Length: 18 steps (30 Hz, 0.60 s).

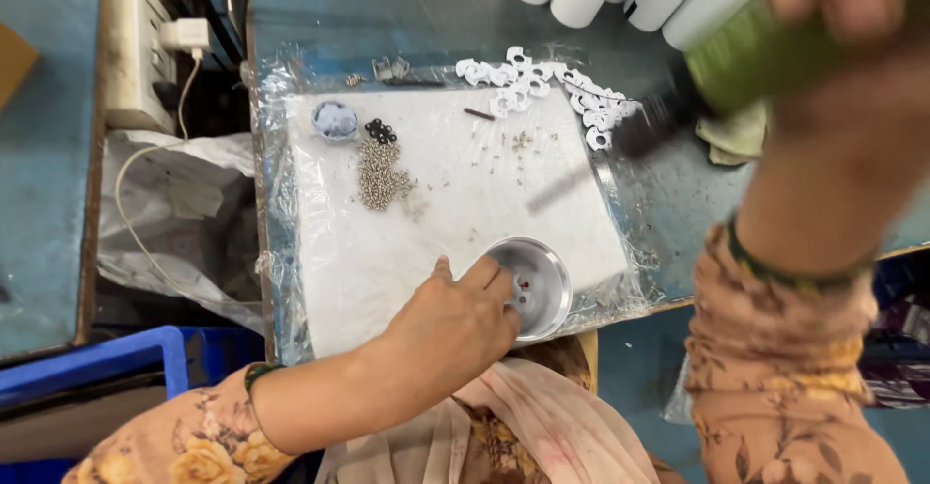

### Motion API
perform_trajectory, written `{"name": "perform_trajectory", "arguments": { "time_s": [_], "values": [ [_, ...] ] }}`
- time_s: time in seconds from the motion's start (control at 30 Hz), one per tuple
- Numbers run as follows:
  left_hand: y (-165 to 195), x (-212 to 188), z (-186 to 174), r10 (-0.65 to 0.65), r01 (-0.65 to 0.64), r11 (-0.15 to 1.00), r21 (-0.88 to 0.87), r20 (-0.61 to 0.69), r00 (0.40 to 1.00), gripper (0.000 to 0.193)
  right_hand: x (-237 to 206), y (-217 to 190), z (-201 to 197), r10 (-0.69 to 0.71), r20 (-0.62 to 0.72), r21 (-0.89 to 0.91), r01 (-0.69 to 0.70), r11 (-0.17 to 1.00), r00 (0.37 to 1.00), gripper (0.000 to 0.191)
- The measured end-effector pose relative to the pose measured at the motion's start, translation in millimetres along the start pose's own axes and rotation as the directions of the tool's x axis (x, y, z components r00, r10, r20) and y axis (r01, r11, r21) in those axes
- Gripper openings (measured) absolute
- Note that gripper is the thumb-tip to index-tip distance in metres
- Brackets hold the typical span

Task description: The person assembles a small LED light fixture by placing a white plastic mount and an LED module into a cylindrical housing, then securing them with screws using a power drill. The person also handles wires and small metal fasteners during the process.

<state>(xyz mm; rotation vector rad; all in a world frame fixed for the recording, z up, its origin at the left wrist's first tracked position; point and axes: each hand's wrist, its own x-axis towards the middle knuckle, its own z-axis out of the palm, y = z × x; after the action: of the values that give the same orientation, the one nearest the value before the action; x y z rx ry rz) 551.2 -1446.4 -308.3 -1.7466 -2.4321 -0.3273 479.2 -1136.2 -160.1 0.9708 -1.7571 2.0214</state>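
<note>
**Hand on the little metal bowl**

The left hand (453, 321) grips the near rim of a shiny metal bowl (539, 285) with tiny bits inside. The right hand (833, 9), raised and blurry, is wrapped around a green tool (751, 58). Farther left sit a small blue cup (335, 121) and a pile of tiny metal beads (381, 176).

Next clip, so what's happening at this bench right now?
A person works over a white pad wrapped in clear plastic. The left hand grips the rim of a small metal bowl at the pad's near edge. The right hand, raised and blurred, holds a green-handled tool. On the pad lie a heap of tiny metal pieces, a small blue cup and white plastic rings along its far edge.
</note>
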Motion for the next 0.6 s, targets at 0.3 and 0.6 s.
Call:
{"name": "perform_trajectory", "arguments": {
  "time_s": [0.3,0.6],
  "values": [
    [-0.3,5.9,-5.9,0.001,0.000,1.000,-0.024,0.024,1.000,0.014,-111.5,-21.2,35.8,0.083,0.150,0.147,-0.105,0.984,0.985,0.033],
    [-1.7,7.3,-8.1,-0.011,0.012,0.999,-0.035,0.045,0.999,0.013,-116.1,-21.0,31.3,0.096,0.225,0.133,-0.128,0.983,0.970,0.031]
  ]
}}
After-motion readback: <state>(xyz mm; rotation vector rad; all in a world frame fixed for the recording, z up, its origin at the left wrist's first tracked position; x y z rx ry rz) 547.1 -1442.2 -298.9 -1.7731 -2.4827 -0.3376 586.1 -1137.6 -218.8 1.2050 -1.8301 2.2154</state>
